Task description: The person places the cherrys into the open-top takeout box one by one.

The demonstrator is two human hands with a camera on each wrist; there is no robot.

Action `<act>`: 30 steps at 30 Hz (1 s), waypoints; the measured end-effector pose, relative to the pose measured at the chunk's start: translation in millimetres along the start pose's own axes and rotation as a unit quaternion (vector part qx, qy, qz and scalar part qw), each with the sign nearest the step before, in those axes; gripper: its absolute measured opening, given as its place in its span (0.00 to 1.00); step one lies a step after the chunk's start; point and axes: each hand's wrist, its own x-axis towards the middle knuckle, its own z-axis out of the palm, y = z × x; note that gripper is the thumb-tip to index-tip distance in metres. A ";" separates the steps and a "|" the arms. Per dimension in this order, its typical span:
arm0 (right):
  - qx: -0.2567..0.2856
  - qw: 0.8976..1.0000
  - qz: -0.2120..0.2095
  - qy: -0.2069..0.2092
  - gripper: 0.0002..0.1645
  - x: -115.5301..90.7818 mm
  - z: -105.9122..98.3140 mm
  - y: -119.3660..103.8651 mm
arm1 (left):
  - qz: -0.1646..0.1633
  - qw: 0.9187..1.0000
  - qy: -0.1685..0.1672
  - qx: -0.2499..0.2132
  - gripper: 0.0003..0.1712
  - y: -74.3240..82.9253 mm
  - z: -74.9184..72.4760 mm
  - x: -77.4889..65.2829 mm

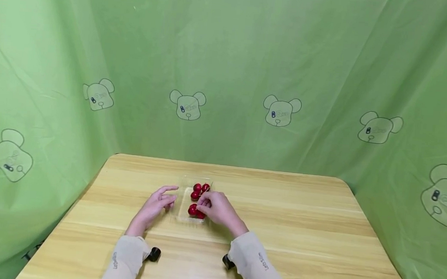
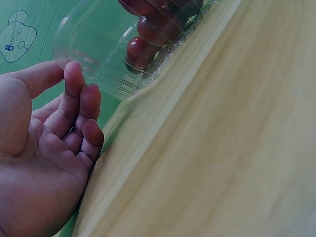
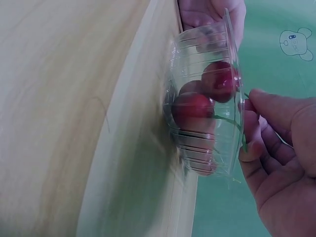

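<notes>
A clear plastic box point(image 1: 181, 216) holds several dark red cherries point(image 1: 193, 210), in two groups toward its right side. My right hand point(image 1: 216, 207) reaches over the right rim, thumb and fingertips close together above the nearer group. In the right wrist view, that hand pinches a cherry by its thin green stem point(image 3: 228, 120); the cherry point(image 3: 193, 111) hangs low inside the box. At the box's left side, my left hand point(image 1: 156, 205) has its fingers loosely bent. The left wrist view puts its fingertips point(image 2: 74, 74) at the clear rim, seemingly touching it.
The box stands on a wood-grain table point(image 1: 298, 241), near the middle of its far half. Behind and beside the table hangs a green curtain point(image 1: 237, 70) with bear-head prints. A black wrist device point(image 1: 154, 254) sits by the left cuff, another point(image 1: 228, 261) by the right.
</notes>
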 end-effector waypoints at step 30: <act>-0.053 0.998 -0.043 0.009 0.05 -1.9 5.9 1.9 | -0.006 1.000 0.004 0.003 0.32 0.1 -0.6 0.7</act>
